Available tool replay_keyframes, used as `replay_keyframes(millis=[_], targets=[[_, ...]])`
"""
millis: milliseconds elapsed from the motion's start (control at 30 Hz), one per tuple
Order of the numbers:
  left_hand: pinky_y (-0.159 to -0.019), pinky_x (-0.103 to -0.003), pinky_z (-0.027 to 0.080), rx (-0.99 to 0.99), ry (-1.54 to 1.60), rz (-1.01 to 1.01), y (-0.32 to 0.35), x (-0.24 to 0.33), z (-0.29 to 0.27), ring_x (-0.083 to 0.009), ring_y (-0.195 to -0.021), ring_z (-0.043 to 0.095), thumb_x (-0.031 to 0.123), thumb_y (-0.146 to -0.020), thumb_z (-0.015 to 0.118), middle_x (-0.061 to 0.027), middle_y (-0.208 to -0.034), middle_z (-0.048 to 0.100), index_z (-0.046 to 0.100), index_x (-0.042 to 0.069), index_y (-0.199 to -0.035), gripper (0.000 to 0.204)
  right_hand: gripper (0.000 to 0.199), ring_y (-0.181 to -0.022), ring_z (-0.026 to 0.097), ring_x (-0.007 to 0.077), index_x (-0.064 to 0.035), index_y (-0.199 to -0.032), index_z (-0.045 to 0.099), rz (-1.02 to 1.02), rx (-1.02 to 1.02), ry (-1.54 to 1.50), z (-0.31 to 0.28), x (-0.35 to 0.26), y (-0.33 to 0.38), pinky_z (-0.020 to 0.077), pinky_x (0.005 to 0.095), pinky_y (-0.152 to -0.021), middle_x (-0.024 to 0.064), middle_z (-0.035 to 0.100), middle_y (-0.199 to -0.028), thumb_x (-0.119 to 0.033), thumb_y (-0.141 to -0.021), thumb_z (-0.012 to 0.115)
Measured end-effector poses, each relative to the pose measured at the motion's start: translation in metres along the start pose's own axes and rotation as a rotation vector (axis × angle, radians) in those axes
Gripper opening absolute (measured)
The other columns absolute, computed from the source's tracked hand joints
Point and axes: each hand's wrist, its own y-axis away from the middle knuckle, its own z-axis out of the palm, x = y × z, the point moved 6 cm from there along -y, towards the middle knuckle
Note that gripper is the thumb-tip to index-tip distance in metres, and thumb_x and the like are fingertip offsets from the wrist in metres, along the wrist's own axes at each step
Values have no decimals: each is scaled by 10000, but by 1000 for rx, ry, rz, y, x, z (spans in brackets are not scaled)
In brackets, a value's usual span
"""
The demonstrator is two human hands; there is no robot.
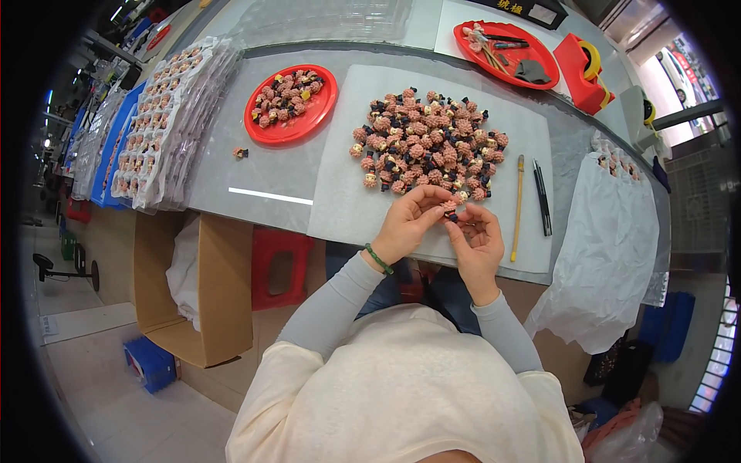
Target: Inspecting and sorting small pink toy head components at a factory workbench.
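Observation:
Between my fingertips, near the table's front edge, is a small figurine (449, 208) with a bumpy pink head and a dark body. My left hand (405, 224), below a green bracelet, pinches it from the left. The fingers of my right hand (480, 245) close on it from the right. Just beyond my hands lies a heap of similar figurines (424, 139), loosely piled on a white sheet (340, 170). To the right of the heap are a thin brush (517, 208) with a wooden handle and two black pens (543, 197).
A red plate (255, 127) holds more figurines; one loose figurine (240, 153) lies nearby. Stacked clear trays (166, 123) of figurines stand at left. Far right are a red tool tray (463, 42), a tape dispenser (579, 77) and a white plastic bag (606, 239). A cardboard box (228, 285) stands below.

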Motion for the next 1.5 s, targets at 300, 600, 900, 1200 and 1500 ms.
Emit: replay_keyframes(millis=[300,600,900,1200,1500], targets=[[-824,-265,464,5,-58,-13,5,7,-4,-132,-989,554,66,-900,492,-73,-1080,581,502,-4,-1124,235,240,-862,549,118,-8,-1034,550,-129,-23,258,-6,-34,-16,457,221,-701,58,560,-958,7,-799,596],[-824,-264,478,-39,-95,-23,11,-3,-2,-120,-991,545,59,-902,494,-51,-1090,564,540,7,-1130,239,276,-748,564,211,-22,-991,563,-214,71,971,-71,-50,-68,465,290,-655,111,551,-953,34,-721,569],[-838,-264,474,-61,-59,-17,11,-2,0,-119,-999,545,69,-903,497,-55,-1090,567,542,12,-1153,261,283,-706,526,249,-2,-950,569,-89,-8,946,-78,-38,-68,423,331,-614,137,549,-880,80,-701,463],[-832,-245,469,-76,-83,12,5,4,-1,-112,-970,552,49,-893,502,-46,-1108,538,545,4,-1153,267,296,-805,538,196,8,-1004,567,-215,80,723,-65,-86,-64,429,269,-701,114,524,-888,99,-764,421],[-852,-258,468,-82,-78,-10,13,0,4,-122,-1007,543,43,-889,507,-57,-1116,543,537,3,-1166,281,186,-711,496,75,10,-1048,556,-233,118,374,-62,-89,-40,398,172,-616,23,522,-823,-101,-909,500]])
